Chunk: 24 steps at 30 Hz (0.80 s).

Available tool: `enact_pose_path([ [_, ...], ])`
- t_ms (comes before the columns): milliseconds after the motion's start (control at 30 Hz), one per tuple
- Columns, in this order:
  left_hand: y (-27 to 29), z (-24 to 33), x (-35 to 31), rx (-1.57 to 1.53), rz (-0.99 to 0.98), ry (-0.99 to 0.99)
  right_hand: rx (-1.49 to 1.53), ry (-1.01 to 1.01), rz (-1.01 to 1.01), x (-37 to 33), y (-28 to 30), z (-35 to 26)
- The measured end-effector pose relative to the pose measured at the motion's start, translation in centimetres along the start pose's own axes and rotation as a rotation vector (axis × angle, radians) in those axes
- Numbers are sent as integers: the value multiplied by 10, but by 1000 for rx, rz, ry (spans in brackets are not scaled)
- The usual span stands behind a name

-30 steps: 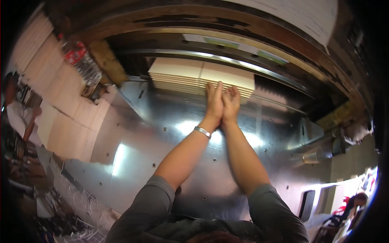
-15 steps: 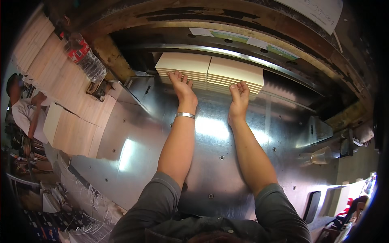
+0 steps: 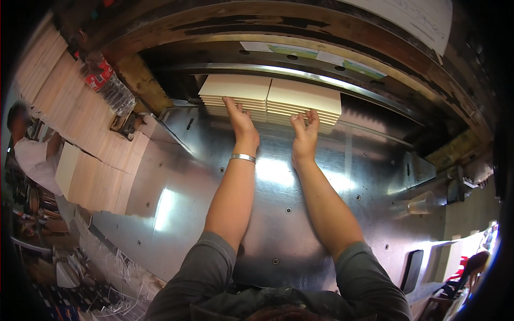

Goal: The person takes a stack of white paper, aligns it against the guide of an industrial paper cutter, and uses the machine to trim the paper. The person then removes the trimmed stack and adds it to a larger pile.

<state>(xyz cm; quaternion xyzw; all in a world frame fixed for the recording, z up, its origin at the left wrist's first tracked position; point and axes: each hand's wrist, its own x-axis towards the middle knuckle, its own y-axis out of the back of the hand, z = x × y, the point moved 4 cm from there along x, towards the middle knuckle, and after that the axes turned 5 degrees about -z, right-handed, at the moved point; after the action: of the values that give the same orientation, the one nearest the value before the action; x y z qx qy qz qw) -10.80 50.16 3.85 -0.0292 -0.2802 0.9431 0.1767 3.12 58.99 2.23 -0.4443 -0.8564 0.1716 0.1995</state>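
Note:
Two side-by-side stacks of cream card sheets lie at the far side of a shiny metal table, under a long metal bar. My left hand reaches to the front edge of the left stack, fingers stretched out and palm turned inward. My right hand is at the front edge of the right stack, its fingers spread. Fingertips of both hands appear to touch the layered edges. Neither hand grips anything. A silver bracelet circles my left wrist.
Large stacks of pale sheets stand at the left, with a red-labelled plastic bottle on them. A plastic cup and a dark phone lie at the right. Paper shavings hang at lower left. Another person is beyond.
My right hand has moved left along the front of the right stack, its fingers spreading more. My left hand stays by the left stack. The whole view has shifted slightly.

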Motion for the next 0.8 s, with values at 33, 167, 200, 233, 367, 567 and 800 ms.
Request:
enact_pose_path([
  [33,0,0,1,0,-2,0,-2,2,2,0,0,2],
  [167,1,-3,5,-5,-33,-8,31,27,-20,2,-2,4],
  [200,2,-4,6,-4,-33,-5,34,29,-28,2,-3,4],
  [233,2,-4,7,1,-34,-1,33,30,-27,3,-3,5],
  [367,1,-2,8,11,-50,11,24,33,-34,4,-2,5],
  [567,-2,3,2,25,-89,16,53,46,-54,4,2,4],
  [800,11,0,6,59,-108,17,7,51,-52,1,0,13],
])
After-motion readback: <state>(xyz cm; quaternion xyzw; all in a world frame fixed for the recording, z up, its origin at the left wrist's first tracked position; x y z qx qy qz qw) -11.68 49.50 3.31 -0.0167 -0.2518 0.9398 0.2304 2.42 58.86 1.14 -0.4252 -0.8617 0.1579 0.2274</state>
